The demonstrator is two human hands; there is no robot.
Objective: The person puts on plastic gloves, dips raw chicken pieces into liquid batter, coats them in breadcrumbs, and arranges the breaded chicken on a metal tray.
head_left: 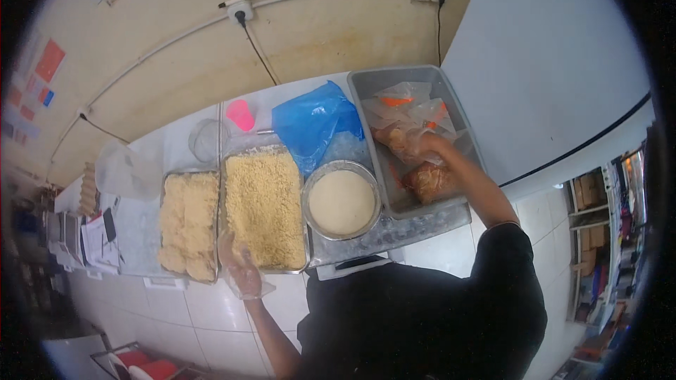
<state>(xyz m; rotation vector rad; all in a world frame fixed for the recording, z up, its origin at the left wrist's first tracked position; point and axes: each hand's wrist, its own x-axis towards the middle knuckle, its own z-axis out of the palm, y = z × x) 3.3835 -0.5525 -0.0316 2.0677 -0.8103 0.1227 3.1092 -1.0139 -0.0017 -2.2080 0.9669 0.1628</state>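
Observation:
My left hand point(243, 269), in a clear plastic glove, is open with its fingers stretched over the front left corner of a metal tray of yellowish crumbs point(264, 204). My right hand point(421, 144), also gloved, reaches into a deep grey tub point(360, 95) at the right. Its fingers close round something brownish that I cannot make out. In the tub lie clear plastic bags with orange patches point(438, 114) and a brown crumb-flecked lump point(431, 183). Between tray and tub stands a round metal bowl of pale batter point(343, 203).
Left of the crumbs is a tray of pale coated pieces point(189, 222). Behind lie a blue plastic bag point(317, 119), a pink cup point(241, 115) and a clear round container point(206, 139). A clear tub point(125, 169) and papers point(101, 239) sit farther left. A white cabinet point(549, 63) stands at the right.

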